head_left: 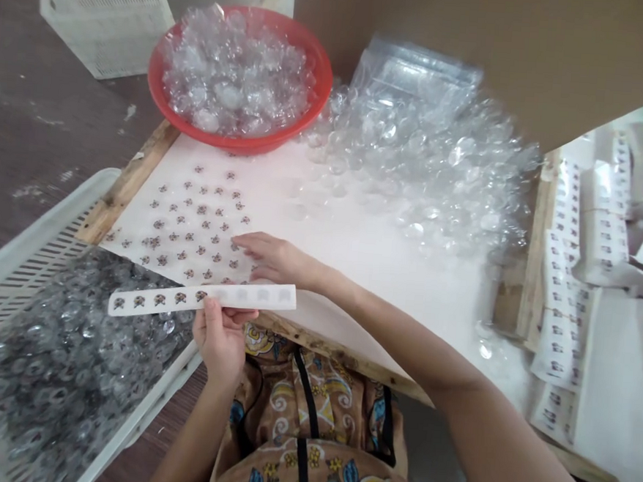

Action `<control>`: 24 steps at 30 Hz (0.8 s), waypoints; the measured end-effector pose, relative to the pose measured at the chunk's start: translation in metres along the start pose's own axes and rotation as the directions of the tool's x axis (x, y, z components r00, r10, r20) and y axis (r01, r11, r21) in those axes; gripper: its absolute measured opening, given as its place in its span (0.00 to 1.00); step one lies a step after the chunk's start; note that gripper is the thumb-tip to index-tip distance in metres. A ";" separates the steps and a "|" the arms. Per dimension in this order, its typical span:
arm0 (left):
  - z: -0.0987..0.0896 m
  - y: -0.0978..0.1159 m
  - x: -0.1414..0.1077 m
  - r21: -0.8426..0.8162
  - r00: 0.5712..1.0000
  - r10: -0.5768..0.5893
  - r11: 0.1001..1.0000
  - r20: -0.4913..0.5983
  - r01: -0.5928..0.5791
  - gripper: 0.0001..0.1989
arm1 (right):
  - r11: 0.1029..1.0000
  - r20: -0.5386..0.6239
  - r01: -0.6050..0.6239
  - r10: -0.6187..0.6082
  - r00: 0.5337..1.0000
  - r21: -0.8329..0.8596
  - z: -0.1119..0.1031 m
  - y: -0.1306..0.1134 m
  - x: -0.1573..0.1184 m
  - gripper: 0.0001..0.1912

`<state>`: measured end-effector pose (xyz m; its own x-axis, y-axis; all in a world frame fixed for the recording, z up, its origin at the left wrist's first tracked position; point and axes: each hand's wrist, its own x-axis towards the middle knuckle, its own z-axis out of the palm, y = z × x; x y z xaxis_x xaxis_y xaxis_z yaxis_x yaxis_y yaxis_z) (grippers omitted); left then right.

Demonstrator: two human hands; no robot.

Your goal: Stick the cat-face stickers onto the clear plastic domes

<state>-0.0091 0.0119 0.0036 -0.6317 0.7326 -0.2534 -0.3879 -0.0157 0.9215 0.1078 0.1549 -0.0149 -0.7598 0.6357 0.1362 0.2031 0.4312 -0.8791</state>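
1. Pinching a white strip (241, 294), the left hand (222, 340) has its thumb on top and fingers underneath; strip sits on the person's side of the red basin (240, 143), well apart from it.
2. Strip's long axis runs side to side, near level, left end a touch lower in view. Printed motifs on left half, faint marks on right half.
3. Right hand (273, 258) is over the table, between strip and basin, just beyond the strip's right half. Fingers stretched, loosely spread; can't tell if the tips touch anything. Hands apart from each other; left is the nearer one to the strip, clamped on it.
4. Small printed motifs (202, 209) dot the white tabletop (353, 265) on the basin's near side, by the right fingertips; loose or stuck, can't tell.
5. Basin itself heaped with clear pieces (231, 80). More clear domes (430, 182) spread right of basin, with clear trays (415, 75) behind.
6. White crate (147, 409) of shiny pieces: left of basin, nearer the person. Bundled printed strips (603, 224): far right of basin.
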 end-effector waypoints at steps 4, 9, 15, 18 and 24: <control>-0.002 -0.006 -0.002 0.020 1.000 0.009 1.000 0.022 -0.009 0.21 | 0.962 -0.334 -0.223 0.161 0.929 -0.157 -0.029 0.001 -0.011 0.16; -0.006 -0.008 -0.004 0.060 1.000 -0.016 0.998 0.006 0.015 0.21 | 0.784 -0.454 -0.508 0.330 0.828 -0.357 -0.055 0.011 -0.011 0.16; -0.007 -0.009 -0.005 0.109 0.999 -0.017 0.994 0.033 0.014 0.22 | 0.848 -0.441 -0.443 0.291 0.849 -0.292 -0.055 0.010 -0.022 0.15; -0.006 -0.008 -0.004 0.115 0.999 -0.012 0.993 0.040 0.008 0.22 | 0.883 -0.465 -0.413 0.277 0.841 -0.221 -0.055 0.007 -0.037 0.14; -0.007 -0.006 -0.006 0.120 0.997 -0.010 0.993 0.071 0.001 0.22 | 0.873 -0.474 -0.443 0.307 0.825 -0.205 -0.051 0.006 -0.076 0.10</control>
<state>-0.0073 0.0029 -0.0018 -0.5789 0.7789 -0.2411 -0.3053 0.0671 0.9499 0.1983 0.1421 -0.0066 -0.2716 0.9606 0.0591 0.6401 0.2262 -0.7342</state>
